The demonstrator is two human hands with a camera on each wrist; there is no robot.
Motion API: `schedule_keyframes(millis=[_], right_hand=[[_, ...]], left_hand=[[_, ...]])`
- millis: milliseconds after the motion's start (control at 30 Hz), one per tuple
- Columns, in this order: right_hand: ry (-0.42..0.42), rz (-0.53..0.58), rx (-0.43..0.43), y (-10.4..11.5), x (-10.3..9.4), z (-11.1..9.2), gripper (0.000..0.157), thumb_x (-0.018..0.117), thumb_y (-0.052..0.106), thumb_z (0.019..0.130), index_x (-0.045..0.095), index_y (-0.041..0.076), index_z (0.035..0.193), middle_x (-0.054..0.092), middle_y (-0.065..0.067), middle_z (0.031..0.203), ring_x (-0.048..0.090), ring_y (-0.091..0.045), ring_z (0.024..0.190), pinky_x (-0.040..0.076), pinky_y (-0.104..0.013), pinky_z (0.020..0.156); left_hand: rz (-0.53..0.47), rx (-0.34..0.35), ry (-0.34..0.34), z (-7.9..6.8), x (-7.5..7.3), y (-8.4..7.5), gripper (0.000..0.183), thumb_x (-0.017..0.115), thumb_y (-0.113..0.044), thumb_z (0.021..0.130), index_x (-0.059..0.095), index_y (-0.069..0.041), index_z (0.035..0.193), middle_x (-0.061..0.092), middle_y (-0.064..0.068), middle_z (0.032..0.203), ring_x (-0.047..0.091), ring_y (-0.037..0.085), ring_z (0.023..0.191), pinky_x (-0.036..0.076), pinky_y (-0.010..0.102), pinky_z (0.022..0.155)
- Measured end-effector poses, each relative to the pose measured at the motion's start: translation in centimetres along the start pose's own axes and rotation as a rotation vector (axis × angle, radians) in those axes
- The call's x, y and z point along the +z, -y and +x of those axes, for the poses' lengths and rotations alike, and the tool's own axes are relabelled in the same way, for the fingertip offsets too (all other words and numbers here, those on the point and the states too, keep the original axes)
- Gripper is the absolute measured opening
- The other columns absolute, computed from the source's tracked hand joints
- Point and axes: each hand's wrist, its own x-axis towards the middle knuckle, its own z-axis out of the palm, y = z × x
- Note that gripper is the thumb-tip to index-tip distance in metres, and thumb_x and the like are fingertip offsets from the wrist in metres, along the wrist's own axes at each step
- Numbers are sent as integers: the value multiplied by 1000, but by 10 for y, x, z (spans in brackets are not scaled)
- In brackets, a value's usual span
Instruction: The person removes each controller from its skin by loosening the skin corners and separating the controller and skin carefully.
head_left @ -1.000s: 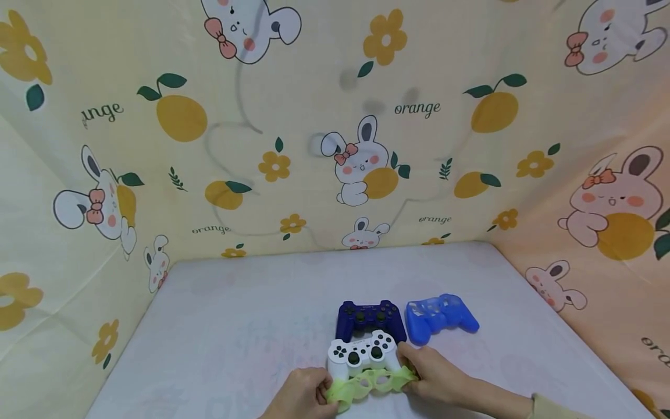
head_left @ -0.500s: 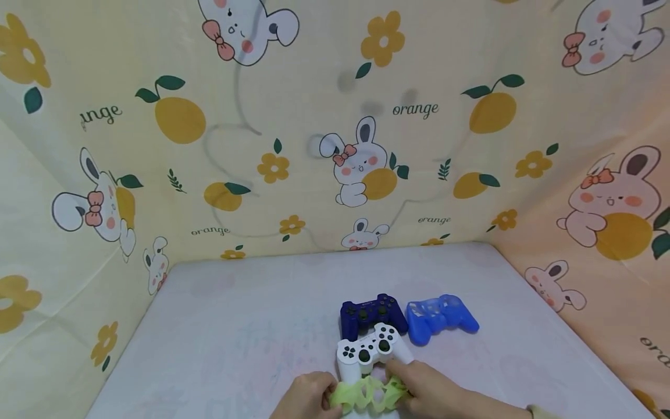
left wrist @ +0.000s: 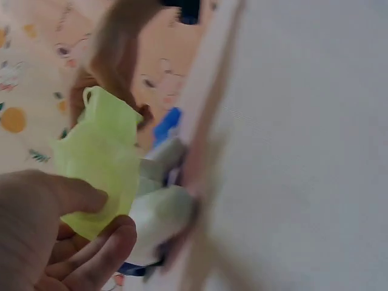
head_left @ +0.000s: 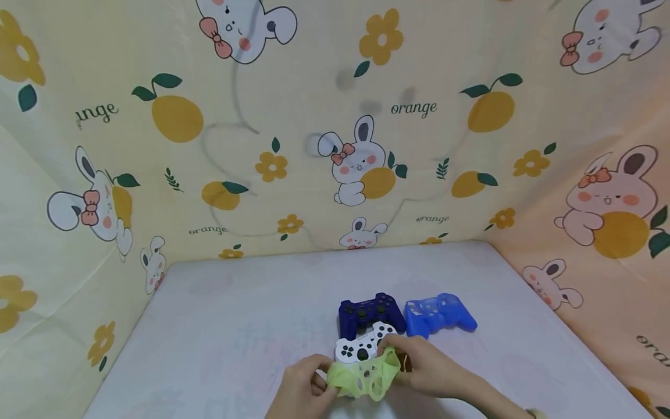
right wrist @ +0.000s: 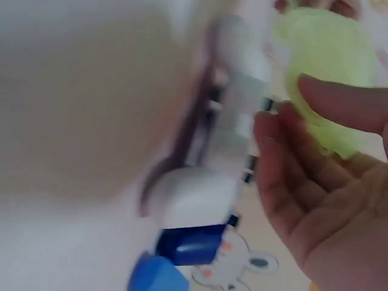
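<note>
A soft, translucent yellow-green controller skin (head_left: 348, 381) with cut-out holes is stretched between both hands. My left hand (head_left: 303, 387) pinches its left end between thumb and fingers; the left wrist view shows the thumb pressed on the skin (left wrist: 100, 157). At the other end, my right hand (head_left: 431, 369) pinches it, thumb against the skin (right wrist: 330, 51) in the right wrist view. Just beyond lies a white game controller (head_left: 346, 352), its near part hidden behind the skin in the head view. Its pale grips (right wrist: 194, 197) appear blurred in the right wrist view.
Behind the white controller lies a dark blue game controller (head_left: 346, 323). Right of that is a bright blue controller skin (head_left: 445, 317). All rest on a table with a whitish cover (head_left: 235, 326), enclosed by a patterned cloth (head_left: 303, 110) at the back and sides.
The skin has risen a little off the near side of the white controller and tilted up. The white controller slid slightly away and turned, nudging the dark blue one.
</note>
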Motion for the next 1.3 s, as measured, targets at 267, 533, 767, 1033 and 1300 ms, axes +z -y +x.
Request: schedule_keyframes(millis=[267,533,767,1033,1300], right_hand=[[-107,241,184,12,-2,6,42,68,-8,82,57,10,119,58,-7,115,63,-22,93,54,-34,72],[-258,513,302,17,7,3,46,71,0,84,53,-2,126,60,-16,115,59,-31,101,54,-38,77],[-323,584,357,14,11,7,46,68,-3,83,51,-8,125,62,-17,111,60,-30,97,53,-37,78],[-364,599,380,6,14,8,43,66,-3,85,51,-11,124,63,-14,107,61,-26,93,53,-32,77],[-392,626,368,-2,17,4,50,66,-6,81,48,-15,128,63,-16,107,61,-24,91,53,-31,78]], left_hand=[[-123,-267,-96,12,-1,-14,36,74,5,81,65,-6,113,64,5,103,64,9,77,56,23,66],[-330,-522,-220,16,5,-22,42,67,2,81,62,-3,122,63,10,117,66,19,90,55,27,72],[-453,-542,-244,17,15,-21,43,72,-7,86,59,4,125,62,13,119,64,23,102,50,27,85],[-506,-496,-256,16,18,-14,49,77,-8,84,56,9,125,62,18,119,61,29,108,50,24,87],[-529,-532,-294,12,15,-2,54,80,-8,81,56,9,126,62,18,118,62,27,107,50,25,87]])
